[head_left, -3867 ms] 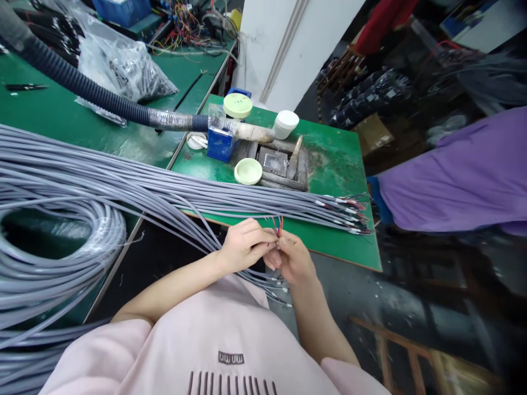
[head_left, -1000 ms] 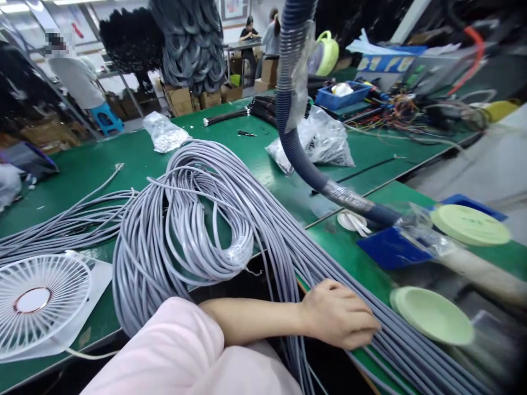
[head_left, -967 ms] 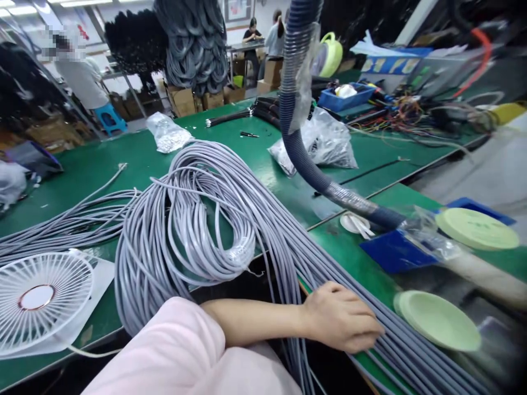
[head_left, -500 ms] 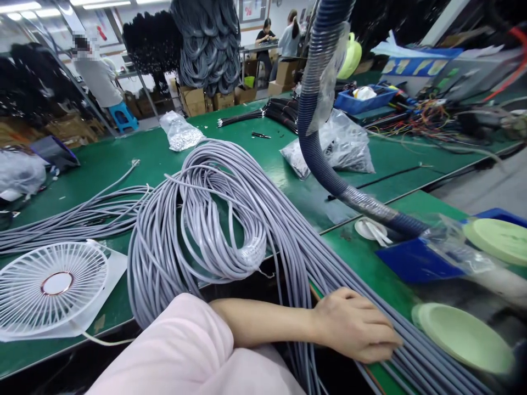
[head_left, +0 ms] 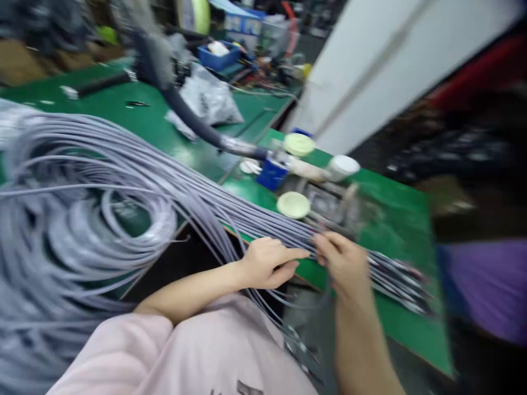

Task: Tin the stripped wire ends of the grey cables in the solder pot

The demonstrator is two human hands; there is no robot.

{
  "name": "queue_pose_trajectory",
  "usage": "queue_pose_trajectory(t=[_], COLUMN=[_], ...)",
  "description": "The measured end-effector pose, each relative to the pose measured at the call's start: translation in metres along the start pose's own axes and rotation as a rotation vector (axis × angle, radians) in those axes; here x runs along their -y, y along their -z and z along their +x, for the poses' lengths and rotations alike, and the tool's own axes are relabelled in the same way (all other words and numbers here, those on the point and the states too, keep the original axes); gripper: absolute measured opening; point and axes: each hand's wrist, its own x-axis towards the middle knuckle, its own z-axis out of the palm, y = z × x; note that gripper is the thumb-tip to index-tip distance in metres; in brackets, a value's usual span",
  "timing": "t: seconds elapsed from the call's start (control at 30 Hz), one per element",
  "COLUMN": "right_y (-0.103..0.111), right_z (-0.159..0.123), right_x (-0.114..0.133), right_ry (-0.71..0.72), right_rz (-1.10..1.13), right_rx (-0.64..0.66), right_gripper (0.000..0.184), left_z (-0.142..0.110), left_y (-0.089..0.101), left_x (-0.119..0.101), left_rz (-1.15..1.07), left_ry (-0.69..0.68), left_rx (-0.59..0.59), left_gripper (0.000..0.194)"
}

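Note:
A long bundle of grey cables runs from a large coiled heap at the left across to stripped-looking ends on the right. My left hand rests at the near edge of this bundle, its index finger and thumb stretched out and apart. Just right of it, my right hand has its fingers pinched together at the bundle, around what looks like one grey cable; blur hides the exact grip. Several cables hang over the table edge below my left hand.
A dark flexible hose reaches down to a blue holder. Pale green round dishes and a white cup stand behind the bundle. Farther back are a plastic bag and a blue tray. A white pillar rises behind.
The view has swung right, and my right hand has come into sight at the bundle. My left hand, earlier laid over the cables, now has its index finger and thumb spread.

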Motion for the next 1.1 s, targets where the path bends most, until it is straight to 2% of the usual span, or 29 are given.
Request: queue_pose_trajectory(t=[0.07,0.17,0.23,0.33,0.43,0.53,0.63,0.77,0.83,0.93,1.1], right_y=[0.011,0.013,0.013,0.012,0.009,0.008,0.008,0.001,-0.004,-0.012,-0.014], right_z=[-0.012,-0.018,-0.023,-0.029,-0.033,-0.034,-0.035,-0.04,-0.043,-0.048,-0.052], right_x=[-0.002,-0.006,-0.006,-0.006,-0.007,-0.009,-0.01,-0.008,-0.007,-0.005,-0.005], right_ry=[-0.022,-0.061,-0.094,-0.143,-0.178,-0.188,-0.163,-0.169,-0.16,-0.138,-0.105], right_rz=[-0.124,-0.134,-0.049,0.117,0.203,0.239,0.291,0.282,0.229,0.146,0.098], right_rx=[-0.172,-0.235,-0.27,-0.321,-0.331,-0.361,-0.354,-0.288,-0.287,-0.277,-0.255], right_gripper=[0.028,0.031,0.033,0.032,0.03,0.029,0.029,0.028,0.028,0.032,0.033], left_z=[0.003,0.001,-0.003,-0.011,-0.014,-0.014,-0.014,-0.002,0.007,0.016,0.016], left_y=[-0.007,-0.021,-0.029,-0.035,-0.036,-0.035,-0.032,-0.029,-0.027,-0.027,-0.028], left_x=[-0.011,-0.017,-0.018,-0.019,-0.022,-0.024,-0.027,-0.032,-0.034,-0.037,-0.039], left_rz=[-0.076,-0.051,-0.021,-0.008,-0.017,-0.008,-0.203,-0.736,-0.948,-1.126,-1.21], left_ry=[-0.044,0.04,0.097,0.04,-0.002,0.043,0.222,0.667,0.812,0.898,0.933], left_rx=[0.115,0.203,0.186,0.141,0.162,0.177,0.115,-0.095,-0.185,-0.241,-0.274], left_gripper=[0.04,0.056,0.058,0.054,0.057,0.047,0.031,0.028,0.027,0.031,0.028])
